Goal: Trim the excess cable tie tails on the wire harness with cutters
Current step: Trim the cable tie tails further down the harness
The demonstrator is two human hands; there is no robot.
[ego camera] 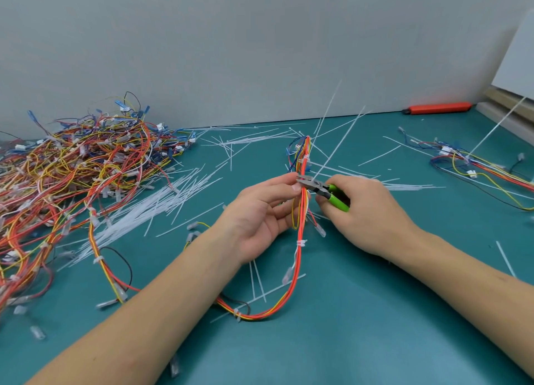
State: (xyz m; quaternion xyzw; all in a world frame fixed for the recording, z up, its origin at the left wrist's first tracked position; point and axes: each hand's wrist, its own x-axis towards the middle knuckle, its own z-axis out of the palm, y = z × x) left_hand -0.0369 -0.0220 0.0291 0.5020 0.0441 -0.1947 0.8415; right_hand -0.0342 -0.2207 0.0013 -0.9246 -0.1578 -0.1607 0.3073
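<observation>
A wire harness (300, 257) of red, orange, yellow and white wires stands up in a loop at the table's middle. My left hand (260, 214) pinches the bundle between thumb and fingers. My right hand (367, 214) grips green-handled cutters (320, 189), whose metal jaws sit at the bundle right by my left fingertips. Long white cable tie tails (338, 145) stick up and to the right from the harness above the jaws. A short white tie (301, 243) wraps the bundle lower down.
A big tangled pile of harnesses (72, 176) fills the left side. Loose white cable ties and cut tails (161, 199) litter the teal mat (361, 327). Another harness (476, 165) lies at the right. An orange utility knife (436, 108) rests by the grey back wall.
</observation>
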